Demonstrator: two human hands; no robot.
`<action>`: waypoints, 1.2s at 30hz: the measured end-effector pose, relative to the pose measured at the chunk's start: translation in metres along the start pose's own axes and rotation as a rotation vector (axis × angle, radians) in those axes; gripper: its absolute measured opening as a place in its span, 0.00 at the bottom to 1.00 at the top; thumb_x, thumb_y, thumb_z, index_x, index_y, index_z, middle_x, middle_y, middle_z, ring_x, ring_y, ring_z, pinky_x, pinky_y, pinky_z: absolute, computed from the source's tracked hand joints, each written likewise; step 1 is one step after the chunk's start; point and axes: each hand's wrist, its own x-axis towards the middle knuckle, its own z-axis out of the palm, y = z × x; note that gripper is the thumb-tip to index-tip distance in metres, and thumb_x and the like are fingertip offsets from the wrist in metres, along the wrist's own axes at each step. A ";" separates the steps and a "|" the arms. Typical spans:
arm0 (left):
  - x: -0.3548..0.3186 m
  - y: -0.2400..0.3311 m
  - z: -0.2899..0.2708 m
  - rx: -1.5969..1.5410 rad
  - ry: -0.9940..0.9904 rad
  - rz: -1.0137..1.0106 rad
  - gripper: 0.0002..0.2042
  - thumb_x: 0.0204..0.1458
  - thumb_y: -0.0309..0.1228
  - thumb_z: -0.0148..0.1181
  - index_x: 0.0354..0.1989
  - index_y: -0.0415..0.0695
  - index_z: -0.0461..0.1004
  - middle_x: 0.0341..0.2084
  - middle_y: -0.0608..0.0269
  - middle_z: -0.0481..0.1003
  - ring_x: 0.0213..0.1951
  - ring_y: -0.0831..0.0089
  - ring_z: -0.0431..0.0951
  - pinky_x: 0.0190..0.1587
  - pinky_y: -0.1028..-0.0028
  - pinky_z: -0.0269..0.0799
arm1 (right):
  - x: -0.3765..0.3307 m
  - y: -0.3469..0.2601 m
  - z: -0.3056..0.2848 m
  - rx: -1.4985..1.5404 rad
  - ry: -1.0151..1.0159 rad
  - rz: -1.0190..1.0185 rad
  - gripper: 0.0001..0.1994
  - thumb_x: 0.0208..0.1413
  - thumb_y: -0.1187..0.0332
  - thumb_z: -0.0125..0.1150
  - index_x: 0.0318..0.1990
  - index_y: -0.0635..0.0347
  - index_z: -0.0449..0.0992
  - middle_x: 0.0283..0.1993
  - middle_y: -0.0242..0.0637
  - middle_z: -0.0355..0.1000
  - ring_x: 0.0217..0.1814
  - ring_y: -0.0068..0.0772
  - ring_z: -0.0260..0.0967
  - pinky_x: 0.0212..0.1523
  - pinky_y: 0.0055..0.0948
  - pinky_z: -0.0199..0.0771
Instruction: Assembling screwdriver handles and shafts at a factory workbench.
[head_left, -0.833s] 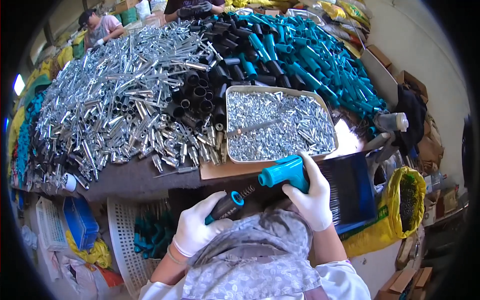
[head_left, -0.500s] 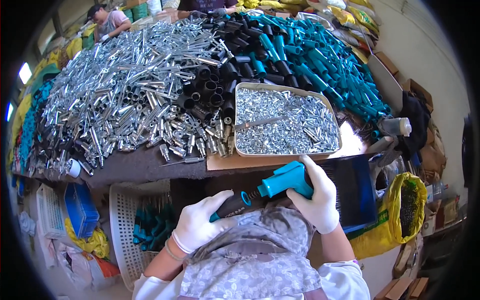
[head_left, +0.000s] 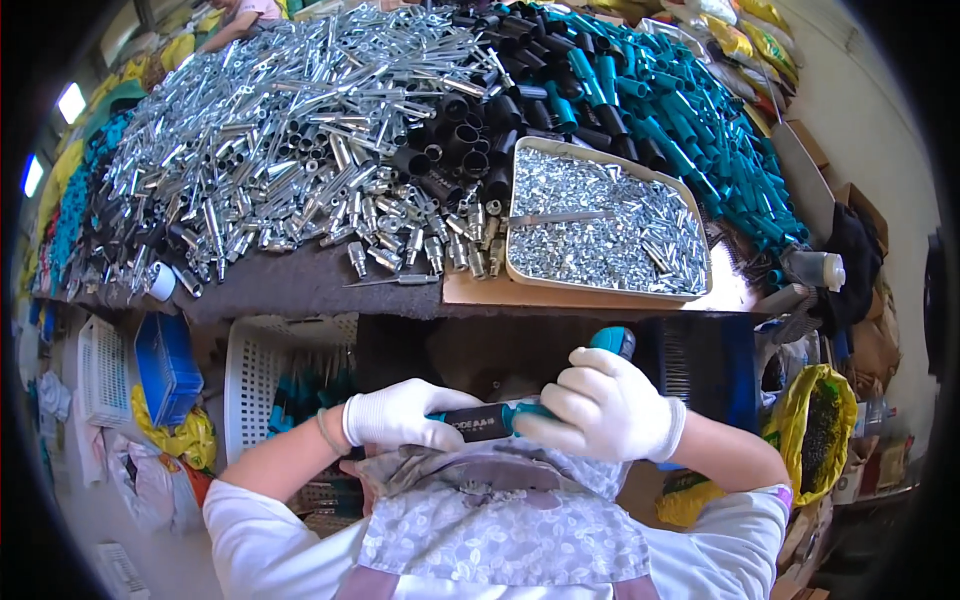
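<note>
Both gloved hands clench one tool handle (head_left: 490, 420) close above the lap, below the bench (head_left: 300, 285) edge: left hand (head_left: 395, 415) on its black end, right hand (head_left: 600, 405) wrapped over the teal part. Its black middle is short and cylindrical, with a teal cap (head_left: 613, 341) poking past the right knuckles. Fingers hide most of it; wrists bend inward.

— What moved?
— Both gloved hands dropped toward the lap. The right hand (head_left: 605, 408) shifted from the teal handle's (head_left: 612, 341) thick end to its joint with the black shaft (head_left: 480, 421).
— And the left hand (head_left: 400, 415)?
— Now wraps the shaft; it seems pushed further in.
</note>
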 end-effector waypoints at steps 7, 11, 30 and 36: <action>0.007 -0.005 -0.007 -0.022 -0.079 -0.018 0.27 0.49 0.40 0.65 0.55 0.35 0.76 0.42 0.60 0.77 0.38 0.76 0.76 0.40 0.74 0.74 | 0.003 0.022 0.010 -0.125 0.018 -0.342 0.17 0.48 0.63 0.60 0.48 0.47 0.79 0.40 0.32 0.72 0.44 0.33 0.69 0.56 0.38 0.70; 0.012 -0.025 -0.006 -0.034 -0.084 0.012 0.31 0.51 0.50 0.69 0.53 0.34 0.77 0.39 0.62 0.77 0.35 0.77 0.76 0.38 0.74 0.74 | 0.006 0.030 0.005 -0.186 0.032 -0.441 0.18 0.49 0.62 0.59 0.49 0.47 0.79 0.42 0.34 0.73 0.45 0.34 0.69 0.56 0.38 0.70; -0.008 0.036 -0.012 0.747 0.208 0.112 0.27 0.53 0.45 0.67 0.60 0.51 0.75 0.38 0.56 0.82 0.39 0.59 0.85 0.42 0.65 0.80 | -0.005 0.014 0.012 0.620 -0.091 0.396 0.26 0.46 0.69 0.72 0.56 0.54 0.77 0.36 0.40 0.78 0.36 0.51 0.77 0.38 0.40 0.79; -0.021 0.045 -0.009 1.543 0.565 0.510 0.28 0.44 0.38 0.65 0.58 0.52 0.75 0.24 0.68 0.72 0.22 0.66 0.75 0.24 0.68 0.73 | -0.007 0.003 0.023 2.238 0.003 1.061 0.34 0.51 0.74 0.69 0.68 0.67 0.68 0.46 0.44 0.77 0.39 0.27 0.77 0.44 0.30 0.80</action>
